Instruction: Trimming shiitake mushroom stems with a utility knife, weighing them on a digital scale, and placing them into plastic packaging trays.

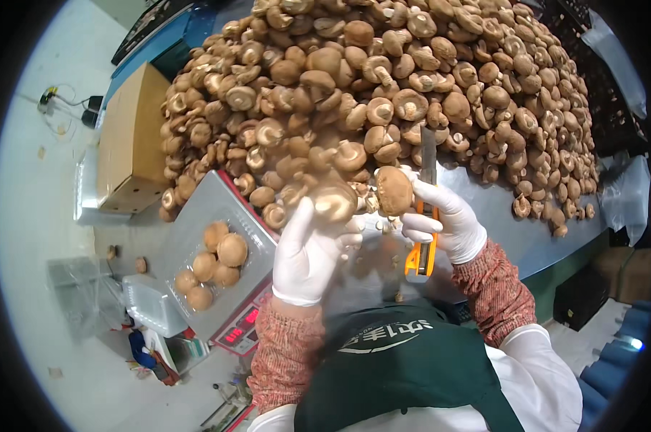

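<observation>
My left hand point(315, 254), in a white glove, holds a brown-capped mushroom point(333, 202), its pale underside turned up and slightly blurred. Opposite it, my gloved right hand point(447, 218) pinches another mushroom point(394, 190) by its rim and also grips an orange utility knife point(427, 243), whose dark blade points away from me. A large heap of mushrooms point(325, 62) lies just beyond both hands. On the left, several mushrooms point(232, 249) rest cap up in a clear plastic tray on a digital scale point(187, 213) with a lit red display.
A cardboard box point(136, 140) stands left of the heap. Stacked clear plastic trays point(151, 305) lie beside the scale. Small stem pieces are scattered on the metal table point(541, 245). Dark crates point(617, 135) and plastic bags point(625, 197) line the right side.
</observation>
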{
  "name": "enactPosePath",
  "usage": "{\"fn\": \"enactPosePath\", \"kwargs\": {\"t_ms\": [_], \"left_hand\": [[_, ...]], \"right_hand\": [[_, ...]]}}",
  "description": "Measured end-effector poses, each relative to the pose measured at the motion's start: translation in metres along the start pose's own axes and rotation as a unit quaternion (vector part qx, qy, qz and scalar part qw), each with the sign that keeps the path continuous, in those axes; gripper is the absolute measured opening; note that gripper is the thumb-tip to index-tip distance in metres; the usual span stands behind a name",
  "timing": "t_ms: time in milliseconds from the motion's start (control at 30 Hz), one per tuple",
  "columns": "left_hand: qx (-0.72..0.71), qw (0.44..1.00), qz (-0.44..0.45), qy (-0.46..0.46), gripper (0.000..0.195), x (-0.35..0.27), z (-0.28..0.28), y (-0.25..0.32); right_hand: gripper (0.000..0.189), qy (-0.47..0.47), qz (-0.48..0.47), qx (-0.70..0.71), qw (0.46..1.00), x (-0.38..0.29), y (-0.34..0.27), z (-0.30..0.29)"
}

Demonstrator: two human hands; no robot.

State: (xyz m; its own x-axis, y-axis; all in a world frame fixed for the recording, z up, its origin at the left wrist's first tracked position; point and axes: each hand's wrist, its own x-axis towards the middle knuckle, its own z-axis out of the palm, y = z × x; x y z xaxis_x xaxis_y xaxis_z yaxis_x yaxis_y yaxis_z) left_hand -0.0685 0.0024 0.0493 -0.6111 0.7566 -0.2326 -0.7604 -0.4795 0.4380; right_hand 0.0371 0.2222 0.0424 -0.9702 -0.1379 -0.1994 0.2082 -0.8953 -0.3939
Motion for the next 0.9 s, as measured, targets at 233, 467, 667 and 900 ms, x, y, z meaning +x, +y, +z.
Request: {"fn": "enactPosePath", "kwargs": {"t_ms": [233, 467, 667, 900], "left_hand": [[0.024, 0.998, 0.051, -0.007, 0.049, -0.053, -0.01, 0.001], [-0.012, 0.999, 0.009, -0.029, 0.048, -0.061, -0.021, 0.002], [0.014, 1.0, -0.023, 0.002, 0.043, -0.058, -0.021, -0.004], [0.405, 0.911, 0.074, 0.013, 0.051, -0.044, -0.036, -0.033]], "right_hand": [[0.037, 0.01, 0.016, -0.009, 1.0, 0.001, 0.032, 0.017], [0.042, 0.145, -0.13, -0.34, 0.92, -0.009, 0.049, 0.042], [0.037, 0.11, -0.296, -0.507, 0.802, -0.012, 0.067, 0.023], [0.033, 0.177, -0.305, -0.478, 0.805, -0.023, 0.069, 0.004]]}}
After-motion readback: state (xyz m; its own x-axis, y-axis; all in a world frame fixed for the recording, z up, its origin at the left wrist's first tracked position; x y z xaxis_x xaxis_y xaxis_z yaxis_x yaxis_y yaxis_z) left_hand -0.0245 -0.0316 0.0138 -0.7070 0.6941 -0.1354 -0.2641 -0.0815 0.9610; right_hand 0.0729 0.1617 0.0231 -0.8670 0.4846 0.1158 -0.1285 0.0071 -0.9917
